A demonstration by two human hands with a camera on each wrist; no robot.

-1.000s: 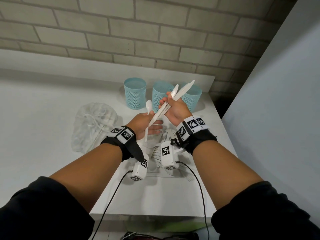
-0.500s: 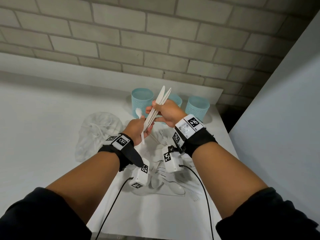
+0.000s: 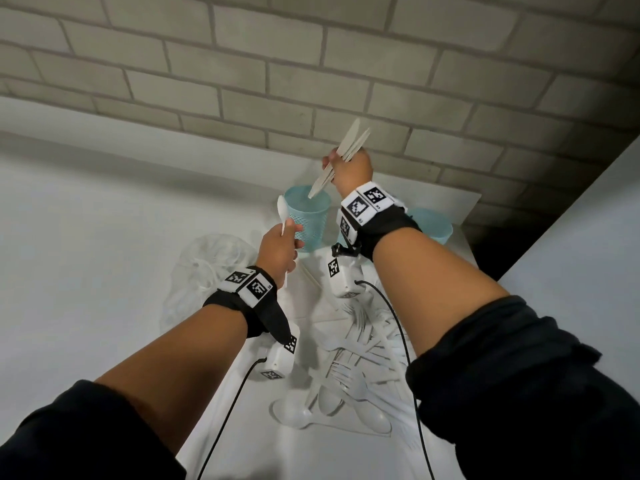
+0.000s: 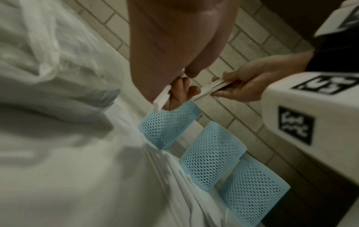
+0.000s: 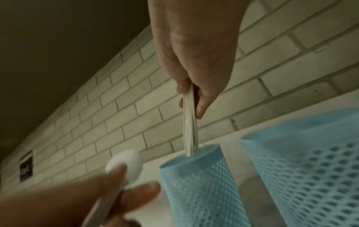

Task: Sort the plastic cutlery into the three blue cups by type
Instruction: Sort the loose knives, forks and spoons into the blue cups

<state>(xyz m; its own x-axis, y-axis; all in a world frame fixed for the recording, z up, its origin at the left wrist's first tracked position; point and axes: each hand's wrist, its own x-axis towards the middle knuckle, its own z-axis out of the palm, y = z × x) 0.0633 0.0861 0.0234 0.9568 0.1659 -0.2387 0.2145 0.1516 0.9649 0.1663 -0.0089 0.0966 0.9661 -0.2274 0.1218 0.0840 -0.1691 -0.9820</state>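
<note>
My right hand grips a bundle of white plastic knives, handles tilted down over the mouth of the left blue mesh cup. In the right wrist view the knife ends hang just above that cup's rim. My left hand holds one white spoon upright beside the same cup. The middle cup is mostly hidden behind my right wrist in the head view; the right cup stands behind it. A pile of white cutlery lies on the table below my arms.
A crumpled clear plastic bag lies left of the cups. A brick wall runs right behind the cups. The white table ends at a grey panel on the right. Camera cables trail over the cutlery pile.
My right hand has carried the knives up and back from the middle cup to above the left cup, handles now pointing down. The left hand with the spoon moved forward beside that cup.
</note>
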